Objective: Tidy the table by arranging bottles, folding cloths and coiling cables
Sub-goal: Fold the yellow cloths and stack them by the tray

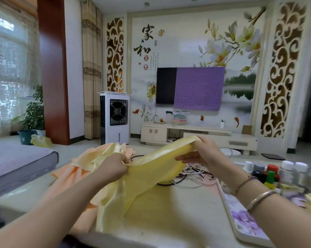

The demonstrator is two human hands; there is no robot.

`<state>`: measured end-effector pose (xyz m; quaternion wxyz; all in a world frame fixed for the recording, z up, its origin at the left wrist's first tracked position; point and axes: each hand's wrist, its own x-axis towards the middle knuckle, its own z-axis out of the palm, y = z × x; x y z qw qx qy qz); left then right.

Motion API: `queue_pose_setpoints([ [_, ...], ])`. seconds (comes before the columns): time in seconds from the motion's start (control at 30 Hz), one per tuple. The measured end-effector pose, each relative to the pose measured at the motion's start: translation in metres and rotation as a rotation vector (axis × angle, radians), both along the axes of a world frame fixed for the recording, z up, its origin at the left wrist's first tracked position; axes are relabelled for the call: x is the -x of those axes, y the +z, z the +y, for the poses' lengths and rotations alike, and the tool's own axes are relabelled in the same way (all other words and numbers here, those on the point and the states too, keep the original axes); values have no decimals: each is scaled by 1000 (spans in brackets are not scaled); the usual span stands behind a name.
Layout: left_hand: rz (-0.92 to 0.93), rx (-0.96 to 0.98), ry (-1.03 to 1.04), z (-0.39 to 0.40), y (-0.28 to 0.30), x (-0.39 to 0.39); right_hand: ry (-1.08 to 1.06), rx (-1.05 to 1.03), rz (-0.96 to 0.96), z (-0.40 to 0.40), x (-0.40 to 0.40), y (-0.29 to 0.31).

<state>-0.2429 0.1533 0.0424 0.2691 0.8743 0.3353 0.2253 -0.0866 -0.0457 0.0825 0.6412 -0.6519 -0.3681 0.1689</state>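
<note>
Stretching left-to-right between left hand (113,167) and right hand (201,154), both pinching: yellow cloth (151,176), right end higher.

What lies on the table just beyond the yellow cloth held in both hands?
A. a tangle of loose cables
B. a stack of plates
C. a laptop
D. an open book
A: behind the yellow cloth held up by the left hand and right hand, a tangle of uncoiled cables sprawls on the table.
</note>
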Motion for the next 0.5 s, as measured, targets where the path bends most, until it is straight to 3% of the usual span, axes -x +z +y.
queue_pose_setpoints([
  [0.3,-448,-48,-39,-41,114,31,-23,-319,-54,-47,40,85],
  [0.4,-505,99,-114,-60,155,49,-12,-429,-15,-62,55,114],
  [0.5,-410,216,-165,-73,182,64,-18,-457,78,-71,63,135],
])
